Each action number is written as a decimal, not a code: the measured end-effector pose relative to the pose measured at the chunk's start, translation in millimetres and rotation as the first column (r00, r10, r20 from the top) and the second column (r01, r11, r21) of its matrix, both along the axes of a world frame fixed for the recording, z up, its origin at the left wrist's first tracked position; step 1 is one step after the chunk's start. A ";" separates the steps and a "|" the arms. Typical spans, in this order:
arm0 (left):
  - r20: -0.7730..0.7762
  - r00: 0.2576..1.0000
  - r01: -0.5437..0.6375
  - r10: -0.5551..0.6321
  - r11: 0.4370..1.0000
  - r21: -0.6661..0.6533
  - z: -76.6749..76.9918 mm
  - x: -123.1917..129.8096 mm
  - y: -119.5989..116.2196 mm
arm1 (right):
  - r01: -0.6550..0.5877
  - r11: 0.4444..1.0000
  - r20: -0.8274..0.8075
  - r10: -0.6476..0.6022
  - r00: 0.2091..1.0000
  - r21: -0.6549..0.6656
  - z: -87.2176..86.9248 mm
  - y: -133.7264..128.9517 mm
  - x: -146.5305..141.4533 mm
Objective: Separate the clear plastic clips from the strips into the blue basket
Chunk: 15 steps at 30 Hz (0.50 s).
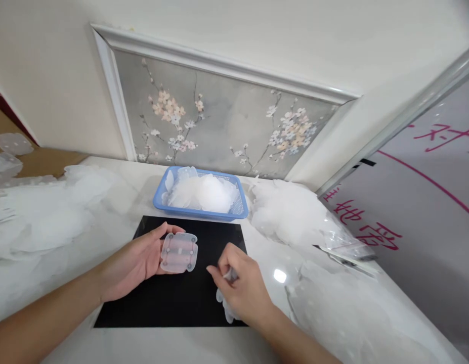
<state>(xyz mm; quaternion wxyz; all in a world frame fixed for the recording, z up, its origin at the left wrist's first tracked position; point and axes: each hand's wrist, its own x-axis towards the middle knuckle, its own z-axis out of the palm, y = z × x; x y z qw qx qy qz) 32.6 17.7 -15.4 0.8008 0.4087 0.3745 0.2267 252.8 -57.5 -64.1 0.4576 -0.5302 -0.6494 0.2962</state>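
A translucent, roughly square plastic piece [180, 252] with small round studs rests on the fingers of my left hand [143, 260], above a black mat [173, 303]. My right hand [242, 283] is closed over the mat's right side, its curled fingers around another translucent piece [230, 274]. Below that hand, more translucent material [227, 308] shows at the mat's edge; my hand partly hides it. Behind the mat stands a blue basket [202, 213] holding a heap of translucent pieces [204, 192].
Heaps of translucent pieces lie on the white table [158, 346] at the left [48, 212], right [291, 210] and front right [344, 308]. Behind stands a wall with a framed floral panel [222, 106]. A whiteboard [420, 177] with red writing rises at the right.
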 end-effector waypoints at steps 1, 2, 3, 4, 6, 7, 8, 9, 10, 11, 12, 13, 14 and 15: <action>-0.009 1.000 0.011 -0.011 1.000 0.000 0.6 1.9 -2.6 | -0.048 0.998 0.054 0.046 0.997 0.036 -0.7 -1.1 -1.6; -0.015 1.000 0.027 -0.027 1.000 0.002 1.0 3.6 -5.3 | -0.106 0.992 0.093 0.100 0.991 0.063 -1.3 -2.1 -3.3; -0.020 0.999 0.051 -0.050 0.999 0.007 1.1 5.0 -8.0 | -0.169 0.982 0.113 0.160 0.981 0.080 -1.6 -2.8 -5.0; -0.033 0.996 0.082 -0.082 0.996 0.019 1.3 5.6 -10.0 | -0.214 0.973 0.104 0.206 0.973 0.080 -1.6 -3.2 -6.5; -0.156 0.975 0.178 -0.158 0.977 0.121 3.0 3.1 -10.1 | -0.212 0.977 -0.016 0.212 0.977 0.013 -0.4 -2.9 -8.3; -0.290 0.941 0.244 -0.172 0.942 0.231 5.2 -0.6 -6.9 | -0.174 0.983 -0.126 0.166 0.978 -0.056 0.4 -2.1 -8.5; -0.468 0.873 0.326 -0.136 0.878 0.351 8.5 -6.2 -0.9 | -0.133 0.981 -0.254 0.094 0.963 -0.142 1.4 -0.8 -8.0; -0.647 0.762 0.432 -0.035 0.771 0.468 13.1 -13.5 8.1 | -0.107 0.966 -0.381 0.010 0.924 -0.234 2.2 0.9 -6.9; -0.785 0.606 0.545 0.132 0.649 0.530 18.5 -22.5 20.2 | -0.108 0.943 -0.494 -0.065 0.867 -0.316 2.9 3.0 -5.5; -0.858 0.425 0.628 0.288 0.589 0.508 24.6 -32.6 35.0 | -0.141 0.916 -0.586 -0.116 0.802 -0.375 3.4 5.3 -3.8; -0.892 0.265 0.682 0.365 0.583 0.441 30.6 -43.6 51.9 | -0.191 0.891 -0.659 -0.147 0.737 -0.413 3.8 7.5 -2.0; -0.888 0.189 0.695 0.420 0.582 0.423 36.2 -54.8 70.1 | -0.243 0.867 -0.712 -0.165 0.682 -0.434 3.9 9.5 -0.4; -0.871 0.164 0.686 0.462 0.581 0.438 40.9 -66.0 88.7 | -0.285 0.849 -0.749 -0.178 0.639 -0.445 3.9 11.2 0.9; -0.844 0.137 0.659 0.519 0.588 0.469 44.3 -76.8 106.6 | -0.313 0.836 -0.771 -0.188 0.608 -0.451 3.9 12.6 1.8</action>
